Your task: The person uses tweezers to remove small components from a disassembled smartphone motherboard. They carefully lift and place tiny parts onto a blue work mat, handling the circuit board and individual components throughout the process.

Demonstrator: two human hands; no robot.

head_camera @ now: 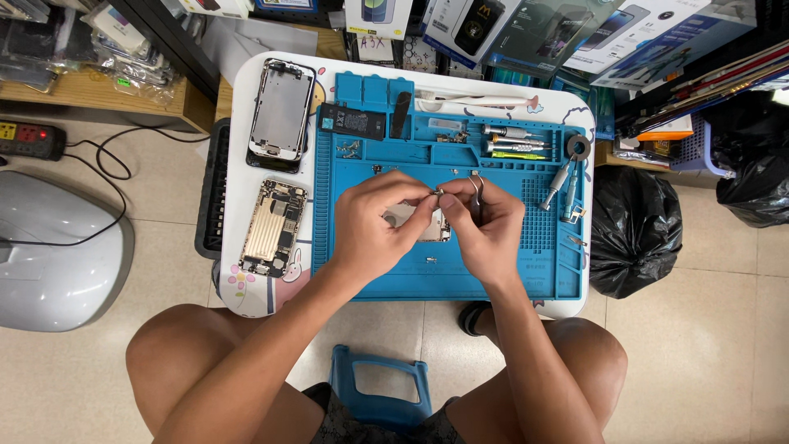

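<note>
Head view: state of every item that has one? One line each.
Left hand: pinching a small metal part over the blue mat.
Right hand: holding tweezers, tips at that part.
Phone housing: opened, internals exposed.
Screen assembly: detached, lying face down.
Battery: removed, on the mat.
Screwdrivers: lying unused.

Bare arms, bare legs, dark patterned shorts

The left hand [374, 222] and right hand [486, 226] are bare, with no gloves, rings or watch to be seen, and both forearms are uncovered to the elbow with no sleeves showing. Both thighs and knees are bare too. Dark shorts [374, 423] with a fine, light speckled pattern show at the bottom edge of the view.
</note>
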